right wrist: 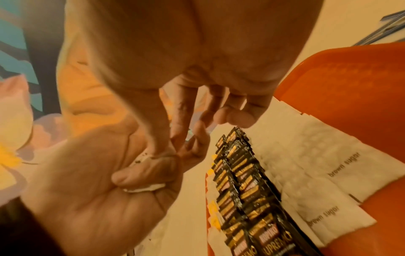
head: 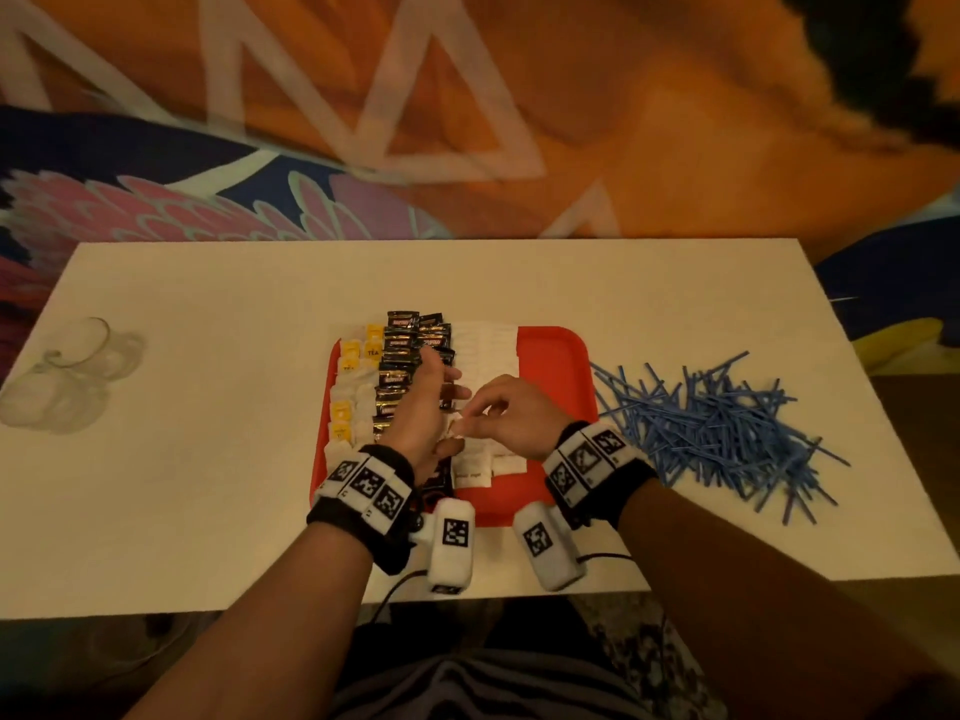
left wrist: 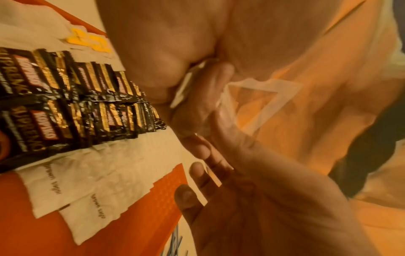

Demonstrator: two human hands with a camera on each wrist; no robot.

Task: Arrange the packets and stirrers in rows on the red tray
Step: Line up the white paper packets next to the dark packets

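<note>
On the red tray (head: 556, 366) lie rows of yellow-tagged tea bags (head: 353, 387), black coffee packets (head: 400, 356) and white brown-sugar packets (head: 483, 350). My left hand (head: 431, 407) hovers over the tray's middle, its thumb pressing a small stack of white sugar packets (right wrist: 144, 188) against the palm. My right hand (head: 498, 413) meets it from the right, and thumb and forefinger pinch a white packet (head: 457, 426) at the stack. A loose heap of blue stirrers (head: 711, 423) lies on the table to the right of the tray.
Clear glass cups (head: 67, 376) lie at the white table's left end. The right third of the tray shows bare red. Orange patterned bedding rises behind the table's far edge.
</note>
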